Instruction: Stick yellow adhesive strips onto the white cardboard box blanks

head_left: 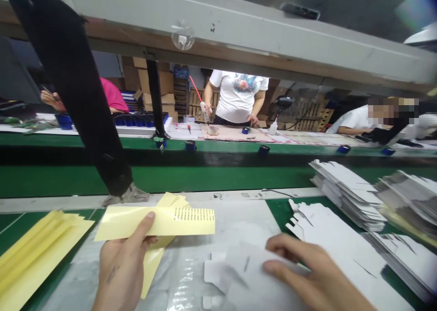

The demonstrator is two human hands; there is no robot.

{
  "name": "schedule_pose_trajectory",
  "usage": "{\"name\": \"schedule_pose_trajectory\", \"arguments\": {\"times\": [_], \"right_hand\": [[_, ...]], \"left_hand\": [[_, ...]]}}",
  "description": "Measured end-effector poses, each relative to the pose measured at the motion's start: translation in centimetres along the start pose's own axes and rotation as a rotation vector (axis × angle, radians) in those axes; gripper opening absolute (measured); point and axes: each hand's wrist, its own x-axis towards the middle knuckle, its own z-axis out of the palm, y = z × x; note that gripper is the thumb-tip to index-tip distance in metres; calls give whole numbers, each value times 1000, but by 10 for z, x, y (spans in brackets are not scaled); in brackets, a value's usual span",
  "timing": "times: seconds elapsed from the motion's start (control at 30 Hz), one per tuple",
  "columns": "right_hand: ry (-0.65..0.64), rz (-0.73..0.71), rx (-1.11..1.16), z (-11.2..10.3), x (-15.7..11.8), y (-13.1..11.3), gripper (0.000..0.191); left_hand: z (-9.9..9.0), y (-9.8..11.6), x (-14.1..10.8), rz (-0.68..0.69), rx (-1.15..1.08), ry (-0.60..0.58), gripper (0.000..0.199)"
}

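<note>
My left hand [128,256] pinches a yellow label sheet [184,221], thumb on top, with small dark print on the sheet's right part. Beneath it another yellow sheet [153,265] lies aslant on the grey plastic-covered surface [184,279]. At the lower right, my right hand [300,265] is at a flat white carton blank [252,274], its thumb and forefinger closed on the edge. The blank is blurred and has cut tabs on its left side. Some of my right fingers are hidden.
Folded yellow sheets [41,256] lie at the left. Stacks of white cartons [348,192] stand at the right, beside a large blank [341,247]. A black post [78,97] and overhead beam [239,33] frame the green conveyor [211,179]. Several people work beyond.
</note>
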Motion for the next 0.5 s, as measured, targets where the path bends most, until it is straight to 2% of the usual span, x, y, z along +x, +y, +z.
{"name": "schedule_pose_trajectory", "arguments": {"times": [0.07, 0.17, 0.23, 0.3, 0.33, 0.4, 0.43, 0.5], "right_hand": [[154, 44, -49, -37, 5, 24, 25], [246, 245, -246, -85, 10, 88, 35], [204, 212, -434, -102, 10, 129, 41], [253, 174, -539, -103, 7, 153, 48], [289, 133, -570, -97, 6, 155, 50], [361, 32, -561, -74, 3, 139, 48], [401, -33, -504, -59, 3, 122, 42], [393, -147, -406, -25, 5, 79, 27]], "left_hand": [[1, 1, -1, -17, -5, -30, 25], [0, -1, -2, -34, -9, -80, 28], [-2, -6, -3, -57, 12, -108, 34], [-3, -11, -5, -86, 46, -148, 42], [-4, -14, -6, -94, 69, -172, 46], [-4, -18, -10, -74, 114, -228, 50], [-3, -20, -13, -47, 135, -261, 49], [-2, -21, -19, 29, 183, -308, 45]]}}
